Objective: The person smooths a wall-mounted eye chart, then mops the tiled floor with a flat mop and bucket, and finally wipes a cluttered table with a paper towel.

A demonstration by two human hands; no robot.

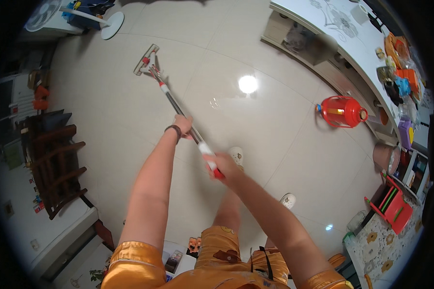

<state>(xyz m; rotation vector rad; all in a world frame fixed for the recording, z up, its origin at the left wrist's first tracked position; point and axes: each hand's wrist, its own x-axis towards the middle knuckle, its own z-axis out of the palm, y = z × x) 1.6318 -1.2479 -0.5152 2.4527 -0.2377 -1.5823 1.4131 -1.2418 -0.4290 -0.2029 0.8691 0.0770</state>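
Note:
A mop (pixel 174 103) with a metal pole slants across the tiled floor (pixel 275 159) from my hands toward the upper left. Its flat rectangular head (pixel 146 60), with white and red fittings, rests on the tiles beyond me. My left hand (pixel 184 126) wraps the metal pole partway down, a dark bracelet around that wrist. Closer to my body, my right hand (pixel 222 167) grips the white and red handle end (pixel 214 167). Both of my feet, in white clogs (pixel 288 200), stand on the floor below the pole.
A red thermos flask (pixel 341 112) stands at right, near a long low cabinet (pixel 332 72) with cluttered top. A white fan base (pixel 113 25) is upper left, a dark wooden chair (pixel 58 162) left. A waste bin (pixel 385 158) and red small chair (pixel 394 207) are at right.

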